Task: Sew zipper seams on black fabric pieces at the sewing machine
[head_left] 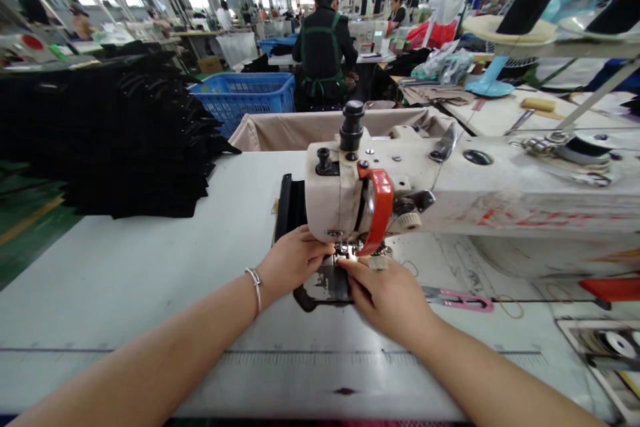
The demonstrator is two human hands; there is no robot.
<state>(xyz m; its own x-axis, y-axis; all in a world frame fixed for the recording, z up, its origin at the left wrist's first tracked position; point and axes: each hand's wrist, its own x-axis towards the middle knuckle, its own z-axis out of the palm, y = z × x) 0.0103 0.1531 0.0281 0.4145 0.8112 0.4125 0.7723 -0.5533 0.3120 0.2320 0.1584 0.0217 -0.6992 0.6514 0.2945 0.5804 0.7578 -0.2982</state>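
Note:
A white sewing machine [325, 197] with an orange guard [379, 207] stands over the table. My left hand [291, 259], with a silver bracelet [256, 287] at the wrist, reaches in left of the presser foot with its fingers drawn together. From the right, my right hand [393, 290] has its index fingertip by the foot and its thumb tucked below. Whatever lies between the fingertips is too small or hidden to make out. A metal needle plate [323, 283] shows beneath them. Behind my left hand lies a black strip-like item [286, 203], partly hidden by the machine head.
Pink-handled thread snips [465, 300] lie right of my right hand. A tall stack of black fabric pieces [125, 140] covers the table's back left. Behind the table are a cloth-lined bin [290, 130], a blue crate [255, 90] and a seated person [324, 47]. Bobbins [617, 345] sit at the right.

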